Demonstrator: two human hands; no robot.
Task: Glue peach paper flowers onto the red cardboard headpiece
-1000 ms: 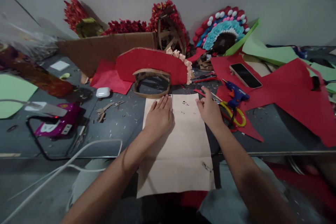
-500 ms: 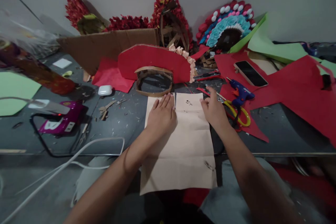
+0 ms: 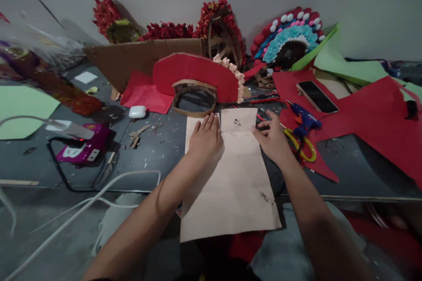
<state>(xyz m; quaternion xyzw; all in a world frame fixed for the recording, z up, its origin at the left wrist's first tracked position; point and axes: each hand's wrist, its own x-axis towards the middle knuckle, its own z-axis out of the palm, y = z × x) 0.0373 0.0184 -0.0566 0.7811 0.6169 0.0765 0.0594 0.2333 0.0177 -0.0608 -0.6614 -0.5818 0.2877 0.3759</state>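
Note:
A creased cream sheet of paper lies over the table's front edge, its lower part hanging past it. A slit at the top divides it, and small dark marks dot the right-hand flap. My left hand rests flat on the upper left of the sheet, fingers stretched forward. At the right edge, my right hand touches the paper with its thumb, its other fingers bent and apart. Just beyond the sheet stands a red headdress with a cardboard band and peach ruffled trim on its right side.
Right of my right hand lie yellow-handled scissors, a blue glue gun, a phone and red paper. To the left are a purple power strip, white cables and an earbud case. Decorated headdresses lean at the back.
The paper's right-hand flap has shifted slightly away from me, and the sheet's lower right corner has swung right. My right hand's fingers have spread a little; my left hand stays flat.

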